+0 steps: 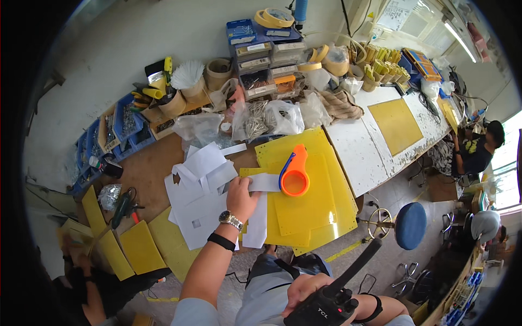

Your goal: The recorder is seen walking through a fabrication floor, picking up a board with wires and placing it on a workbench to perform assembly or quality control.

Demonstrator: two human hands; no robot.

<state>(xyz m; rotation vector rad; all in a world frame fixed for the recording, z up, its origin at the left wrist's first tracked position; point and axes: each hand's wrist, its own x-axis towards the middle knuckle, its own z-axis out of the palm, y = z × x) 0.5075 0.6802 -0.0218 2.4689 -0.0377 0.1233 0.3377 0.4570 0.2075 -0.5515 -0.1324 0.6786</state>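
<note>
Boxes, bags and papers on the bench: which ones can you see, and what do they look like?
Blue box: top of the rear stack, flat, blue with pale labels.
Drawer boxes: stacked beneath it, grey with label strips.
Clear bags: bench middle, crinkly, holding metal parts.
White papers: under the left hand, cut sheets.
Wall notice: top right, white sheet.

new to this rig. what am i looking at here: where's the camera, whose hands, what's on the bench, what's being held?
One picture, from a fisheye camera worn on a person's head, looking down; that is why straight edges bend. No robot: two bare hands. The left hand, with a wristwatch and a black band, grips a white paper strip on the workbench. Beside the strip an orange tape dispenser lies on stacked yellow sheets. The right hand, low over the lap, holds a black handheld radio. Loose white papers, bagged hardware and blue parts bins lie behind. Other people work nearby.
</note>
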